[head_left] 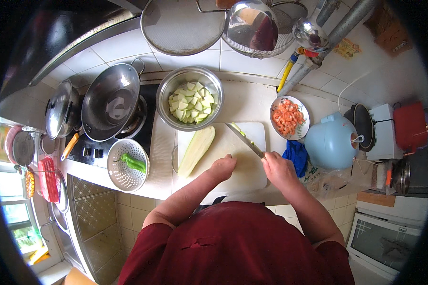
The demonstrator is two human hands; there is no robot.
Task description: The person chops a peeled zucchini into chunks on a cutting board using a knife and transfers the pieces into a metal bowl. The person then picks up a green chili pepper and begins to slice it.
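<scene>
My right hand (pixel 279 169) grips a kitchen knife (pixel 248 141) by its handle. The blade slants up and left over a white cutting board (pixel 248 180), with pale green slivers (pixel 238 128) along it. My left hand (pixel 224 168) is curled above the middle of the board, with nothing visible in it. To its left lies a long piece of light green squash (pixel 198 149), cut face up, on the board's left part. Behind the board stands a steel bowl (pixel 160 101) holding many chopped squash pieces (pixel 192 102).
Left are a wok (pixel 110 103) on the gas stove (pixel 108 151) and a white colander (pixel 128 181) with green peppers (pixel 133 163). Right are a plate (pixel 303 132) of shrimp (pixel 288 117), a blue cloth (pixel 295 156) and a light-blue appliance (pixel 330 142). Strainers (pixel 183 28) hang above.
</scene>
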